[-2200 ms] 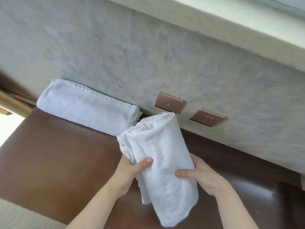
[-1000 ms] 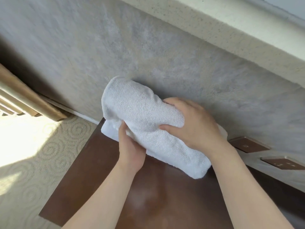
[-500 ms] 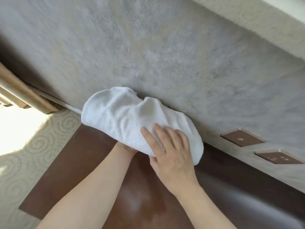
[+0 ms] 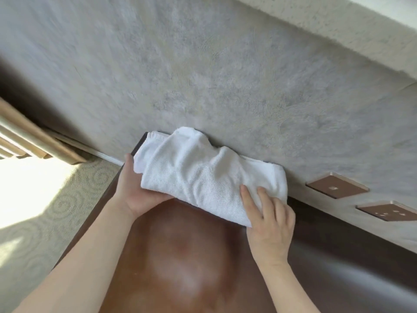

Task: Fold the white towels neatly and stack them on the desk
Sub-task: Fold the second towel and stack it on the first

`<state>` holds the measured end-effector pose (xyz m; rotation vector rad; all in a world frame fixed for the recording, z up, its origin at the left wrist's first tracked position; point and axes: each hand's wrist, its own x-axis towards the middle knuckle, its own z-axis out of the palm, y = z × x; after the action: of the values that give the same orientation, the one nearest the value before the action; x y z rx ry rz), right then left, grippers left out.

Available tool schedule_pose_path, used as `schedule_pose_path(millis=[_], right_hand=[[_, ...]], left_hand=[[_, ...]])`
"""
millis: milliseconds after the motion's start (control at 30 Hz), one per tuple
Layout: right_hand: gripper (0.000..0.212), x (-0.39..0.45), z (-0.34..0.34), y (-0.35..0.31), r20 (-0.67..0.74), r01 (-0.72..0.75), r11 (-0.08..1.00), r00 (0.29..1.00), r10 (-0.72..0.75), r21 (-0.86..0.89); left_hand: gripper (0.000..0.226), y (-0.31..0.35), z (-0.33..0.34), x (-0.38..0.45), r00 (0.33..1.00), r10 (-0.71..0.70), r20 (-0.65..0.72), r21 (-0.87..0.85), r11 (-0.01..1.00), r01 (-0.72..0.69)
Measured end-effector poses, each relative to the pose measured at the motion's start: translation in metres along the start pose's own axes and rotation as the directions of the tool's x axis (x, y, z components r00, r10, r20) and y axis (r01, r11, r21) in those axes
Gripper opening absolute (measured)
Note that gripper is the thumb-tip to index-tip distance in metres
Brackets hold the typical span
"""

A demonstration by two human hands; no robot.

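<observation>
A folded white towel [image 4: 203,175] lies rumpled against the wall at the back left of the brown desk [image 4: 180,256]. It rests on another folded white towel [image 4: 151,137], whose hem peeks out behind it. My left hand [image 4: 137,195] cups the top towel's near left end, thumb up along the end and fingers hidden beneath. My right hand [image 4: 268,220] lies flat on the towel's near right corner with its fingers straight.
The grey textured wall [image 4: 225,75] stands right behind the towels. Two bronze socket plates [image 4: 337,185] [image 4: 389,213] are set into it to the right. Patterned carpet [image 4: 56,199] and a wooden rail [image 4: 33,136] lie past the desk's left edge.
The towel came from in front of me to the left and down onto the folded towel by the wall. My right hand slid to its right corner; my left moved to its left end.
</observation>
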<state>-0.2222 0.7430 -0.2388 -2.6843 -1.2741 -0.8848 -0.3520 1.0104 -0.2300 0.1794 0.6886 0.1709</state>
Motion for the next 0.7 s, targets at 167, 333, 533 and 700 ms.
schedule_pose_path(millis=[167,333,533,700], right_hand=[[0.069,-0.003,0.008,-0.011,-0.014,-0.051,0.999,0.999,0.051,0.009],[0.073,0.02,-0.004,-0.003,-0.18,-0.04,0.997,0.982,0.052,0.066],[0.068,0.009,0.021,-0.016,-0.06,0.026,0.999,0.998,-0.024,0.037],[0.101,0.008,0.026,-0.015,0.202,-0.024,0.995,0.979,0.003,0.101]], left_hand=[[0.073,0.024,0.01,-0.014,0.988,0.152,0.026,0.592,0.794,-0.137],[0.051,0.028,0.034,-0.013,0.862,0.482,0.154,0.788,0.467,-0.402],[0.048,0.026,0.0,0.001,0.896,0.429,0.114,0.746,0.559,-0.362],[0.055,0.016,0.003,0.023,0.745,0.667,-0.004,0.99,0.11,-0.093]])
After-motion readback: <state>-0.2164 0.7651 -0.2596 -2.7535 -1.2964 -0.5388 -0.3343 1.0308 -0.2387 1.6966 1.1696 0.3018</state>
